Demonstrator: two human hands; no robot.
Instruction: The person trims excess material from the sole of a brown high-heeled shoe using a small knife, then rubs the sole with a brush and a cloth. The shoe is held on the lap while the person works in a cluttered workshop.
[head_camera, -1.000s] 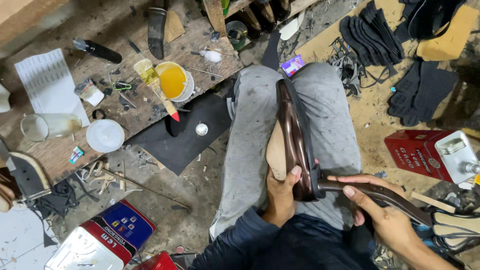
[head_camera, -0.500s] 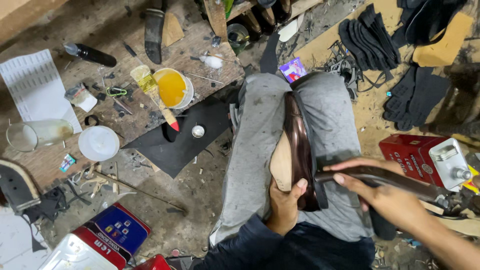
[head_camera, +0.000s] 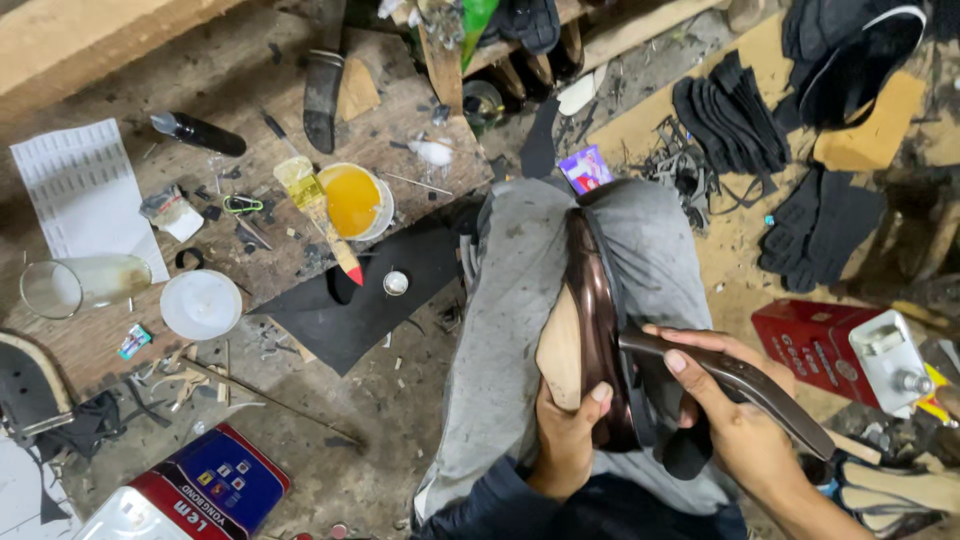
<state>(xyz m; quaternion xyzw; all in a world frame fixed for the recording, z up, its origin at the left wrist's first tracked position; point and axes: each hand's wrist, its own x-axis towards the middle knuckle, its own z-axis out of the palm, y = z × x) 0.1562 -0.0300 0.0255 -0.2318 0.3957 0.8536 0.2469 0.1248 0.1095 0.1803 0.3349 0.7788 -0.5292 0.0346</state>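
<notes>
On our lap, betw. the grey-trousered knees, the brown shoe (head_camera: 592, 330) lies lengthwise on its last, toe pointing away. Our left hand (head_camera: 568, 440) is wrapped round its heel end, fingers closed, thumb on the glossy upper. Our right hand (head_camera: 735, 420) is closed on a dark curved tool (head_camera: 735, 382), its tip touching the shoe's side. To the left, a workboard w/ a tub of yellow glue (head_camera: 355, 200) and a brush (head_camera: 318, 212) resting across it.

A scarred wooden bench (head_camera: 250, 60) carries a glue bowl (head_camera: 355, 200), brush (head_camera: 318, 212), glass (head_camera: 82, 285) and paper sheet (head_camera: 85, 195).
</notes>
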